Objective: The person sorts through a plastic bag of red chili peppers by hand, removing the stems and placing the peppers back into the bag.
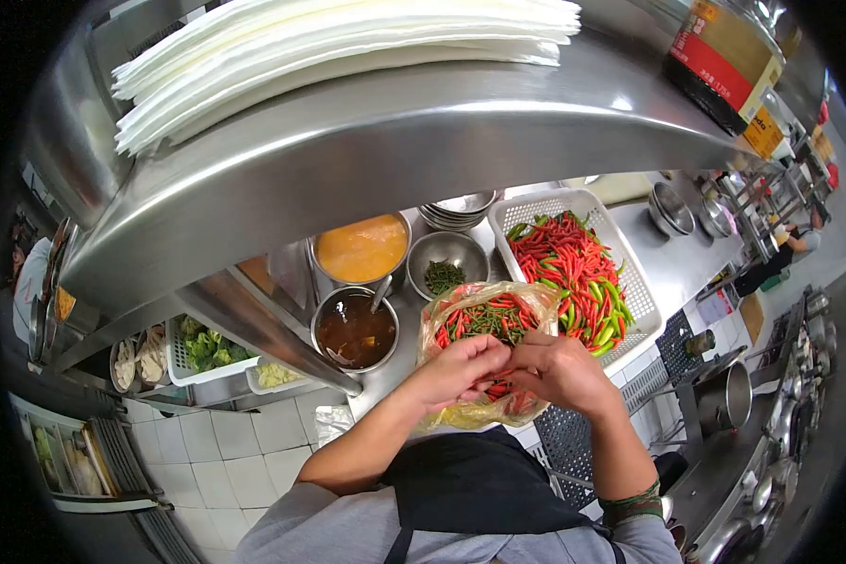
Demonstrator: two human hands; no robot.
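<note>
Over a clear plastic bag point(432, 334) of red chilies point(456, 324) with green stems, both my hands come together. My left hand point(462, 371) is closed, its thumb and fingers pinched at the bag's middle. Close against it, my right hand point(564, 371) is closed too, fingers bent inward. Whatever lies between the fingertips is hidden; red chilies show just beneath them. Beyond the bag, a steel bowl point(461, 246) holds a small heap of thin green pieces. To the right, a white perforated basket point(641, 273) is filled with red and green chilies.
Left of the bag stand a pot of dark liquid point(355, 329) with a spoon and a pot of orange liquid point(362, 246). A steel shelf point(395, 141) crosses overhead, bearing white sheets point(348, 47) and a large bottle point(724, 70). Broccoli point(207, 348) sits lower left.
</note>
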